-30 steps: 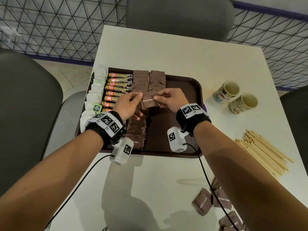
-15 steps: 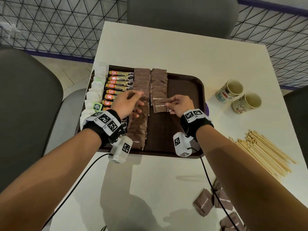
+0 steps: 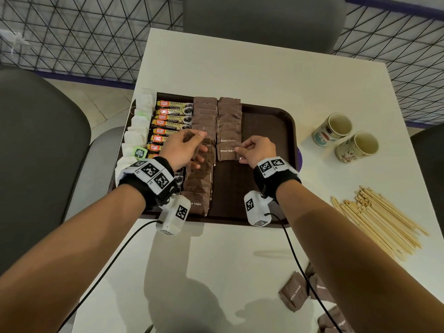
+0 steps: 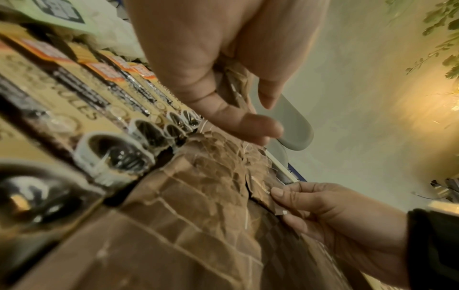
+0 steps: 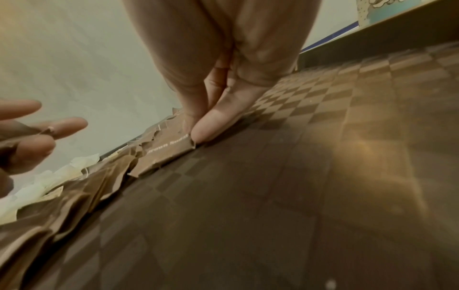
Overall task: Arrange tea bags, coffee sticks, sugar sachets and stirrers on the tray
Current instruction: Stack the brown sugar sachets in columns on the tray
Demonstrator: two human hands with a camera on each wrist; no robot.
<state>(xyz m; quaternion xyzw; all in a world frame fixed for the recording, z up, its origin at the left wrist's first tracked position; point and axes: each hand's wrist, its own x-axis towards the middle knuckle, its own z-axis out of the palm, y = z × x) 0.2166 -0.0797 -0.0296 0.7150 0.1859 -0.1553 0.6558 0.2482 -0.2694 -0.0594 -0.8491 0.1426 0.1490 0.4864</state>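
Nearest me, at the table's [image 3: 240, 260] front right corner, a few loose brown sugar sachets [image 3: 295, 294] lie crumpled on the smooth white top, soft paper squares with pale lettering. Toward the right edge lies a loose pile of thin, pale wooden stirrers [image 3: 379, 222], all running the same slanted way.

The tray [image 3: 269, 121] is dark brown plastic with rounded corners and a checkered embossed floor, set against the table's left edge. My right hand [image 3: 258, 148] pinches the right edge of one sachet [image 3: 227, 153] between thumb and curled fingers [image 5: 218, 121], and the sachet lies flat on the tray floor at the near end of the second brown column. My left hand [image 3: 185, 147] hovers over the first sachet column [image 3: 200, 179], thumb and fingers closed on a few more brown sachets [image 4: 236, 84].

Both columns overlap like shingles toward the tray's far edge. To their left runs a row of glossy orange, gold and black coffee sticks [image 3: 173, 116], long and narrow. Along the tray's left rim sit white, gauzy tea bags [image 3: 138, 126], one showing a green tag.

Beyond the tray's right edge, two printed paper cups [image 3: 346, 138] stand upright, just beside each other.
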